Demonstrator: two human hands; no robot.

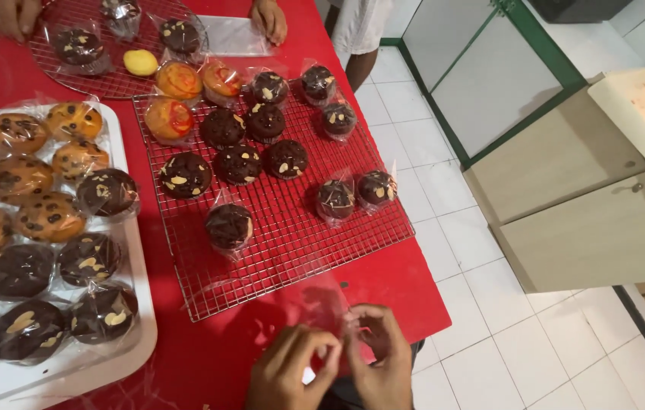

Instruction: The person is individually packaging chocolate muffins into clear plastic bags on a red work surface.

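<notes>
1. Pinching a clear plastic bag (322, 300): left hand (286, 372) and right hand (378, 357) both closed in a grip on its near edge, at the bench (262, 349) edge.
2. Bag stretches away from the hands toward the wire rack (292, 228); its far end overlaps the rack's near edge.
3. Nearest bare muffin (230, 225) on the rack sits beyond the bag, left hand closer.
4. White tray (140, 334) left of the rack; another person's hands at the far end.

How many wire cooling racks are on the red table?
2. A round rack at the far left; a rectangular rack mid-table, beyond the left hand and right hand pinching a clear bag.
</notes>
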